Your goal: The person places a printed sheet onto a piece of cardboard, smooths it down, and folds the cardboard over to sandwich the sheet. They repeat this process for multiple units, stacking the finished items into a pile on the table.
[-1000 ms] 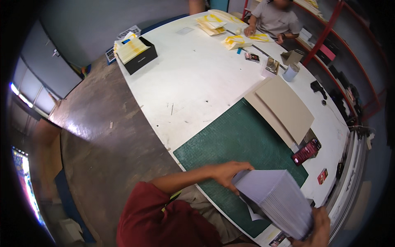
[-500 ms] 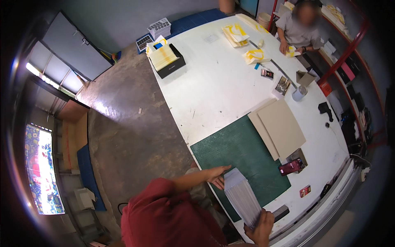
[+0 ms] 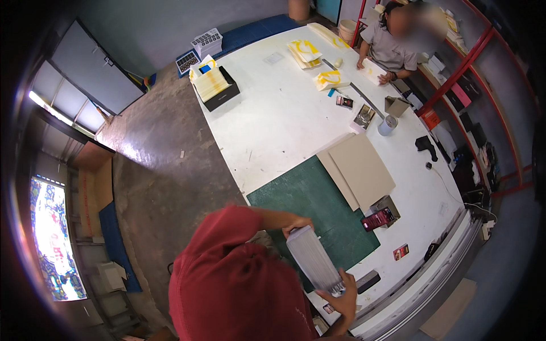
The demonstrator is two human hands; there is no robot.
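A thick stack of pale paper sheets (image 3: 313,258) stands tilted over the near part of a green cutting mat (image 3: 307,190), its layered edges facing up. My left hand (image 3: 297,225) is closed around the stack's far end, its fingers bent over the corner. At the near end is my right hand (image 3: 343,298), with thumb and fingers spread apart beside the sheets' edge. Whether its fingertips touch the paper I cannot tell. My red sleeve and shoulder hide the table's near left edge.
Beige boards (image 3: 361,170) lie on the mat's right side, by a phone (image 3: 378,219) leaning on a small box. A dark block (image 3: 368,281) sits near my right hand. Farther off are a black box of yellow-white packets (image 3: 219,91) and a co-worker (image 3: 392,51) handling a packet.
My left hand has gone from stretched fingers to a grip on the stack's far end. My right hand has loosened and spread at the near end. The whole view has shifted slightly.
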